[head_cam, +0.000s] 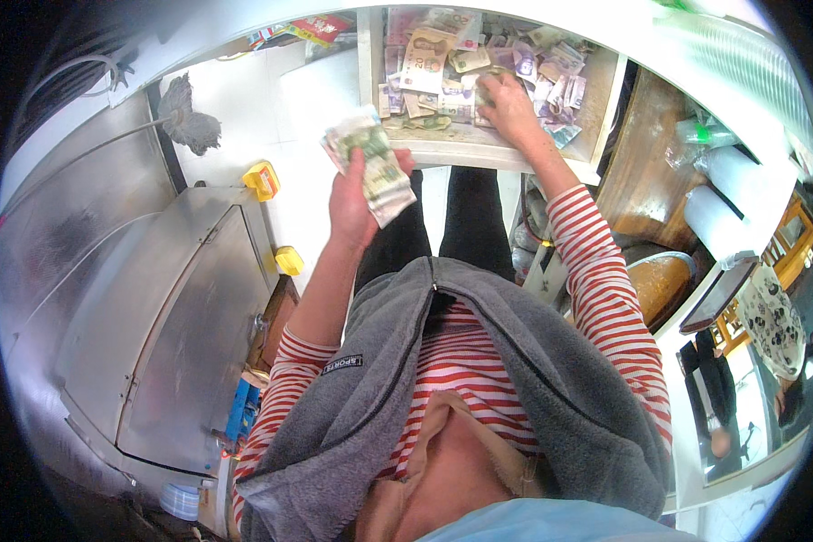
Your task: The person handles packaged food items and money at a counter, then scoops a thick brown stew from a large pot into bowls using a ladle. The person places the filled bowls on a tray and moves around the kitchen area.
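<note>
My left hand [356,206] is closed around a thick stack of banknotes [372,159], greenish ones on top, held left of and in front of an open white drawer [474,157]. Loose, creased banknotes [525,61] of several colours lie in a heap inside the drawer. Near the drawer's front edge, my right hand [505,105] reaches down into the heap with its fingers bent. Its fingertips touch the notes, but whether they grip one cannot be told. A flatter 20 note [425,61] lies on the heap to the left of that hand.
A metal cabinet [176,325] stands at the left, with a mop [190,116] above it and yellow containers [262,180] beside it. On the right are a wooden board [647,162], white rolls [715,213] and a round brown container [660,281]. A person [708,400] shows at the far right.
</note>
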`<state>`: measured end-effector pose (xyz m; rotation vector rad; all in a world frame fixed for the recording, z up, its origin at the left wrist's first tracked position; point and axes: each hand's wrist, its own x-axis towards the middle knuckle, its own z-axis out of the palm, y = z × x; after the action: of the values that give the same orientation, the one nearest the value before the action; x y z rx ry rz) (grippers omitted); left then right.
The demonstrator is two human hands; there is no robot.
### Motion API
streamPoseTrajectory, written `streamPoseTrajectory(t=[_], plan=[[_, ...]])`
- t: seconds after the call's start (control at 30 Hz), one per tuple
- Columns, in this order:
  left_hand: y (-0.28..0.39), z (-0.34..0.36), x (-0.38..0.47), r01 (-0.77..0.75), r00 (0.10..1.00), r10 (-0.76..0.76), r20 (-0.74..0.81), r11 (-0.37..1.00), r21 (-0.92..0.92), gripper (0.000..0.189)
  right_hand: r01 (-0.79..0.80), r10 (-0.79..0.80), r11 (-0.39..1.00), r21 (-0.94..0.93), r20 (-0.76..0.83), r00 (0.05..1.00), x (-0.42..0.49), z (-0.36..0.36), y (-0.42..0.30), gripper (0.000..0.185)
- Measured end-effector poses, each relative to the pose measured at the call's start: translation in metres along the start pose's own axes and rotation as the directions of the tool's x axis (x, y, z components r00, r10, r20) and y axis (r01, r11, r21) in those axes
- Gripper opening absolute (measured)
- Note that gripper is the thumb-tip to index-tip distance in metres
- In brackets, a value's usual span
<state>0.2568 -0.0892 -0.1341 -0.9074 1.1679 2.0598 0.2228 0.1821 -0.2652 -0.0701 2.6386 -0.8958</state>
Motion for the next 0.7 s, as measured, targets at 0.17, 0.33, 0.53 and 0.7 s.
streamPoseTrajectory(t=[0.17,0.33,0.53,0.7], plan=[[-0.032,0.0,-0.014,0.128,0.991,-0.127,-0.047,0.992,0.018,0.049,0.11,-0.11,0.994,0.007,0.138,0.984,0.009,-0.004,0.006,0.034],[-0.047,0.0,-0.015,0.181,0.981,-0.179,-0.068,0.983,0.012,0.048,0.281,-0.236,0.939,-0.197,0.223,0.946,0.024,-0.017,0.012,0.028],[-0.053,-0.002,-0.013,0.139,0.986,-0.134,-0.096,0.989,0.049,0.046,0.148,-0.148,0.983,0.109,-0.008,0.989,0.018,-0.046,0.015,0.015],[-0.057,-0.003,-0.007,0.154,0.986,-0.149,-0.077,0.986,0.06,0.045,-0.218,0.291,0.497,0.84,0.076,0.954,0.006,-0.063,0.01,0.015]])
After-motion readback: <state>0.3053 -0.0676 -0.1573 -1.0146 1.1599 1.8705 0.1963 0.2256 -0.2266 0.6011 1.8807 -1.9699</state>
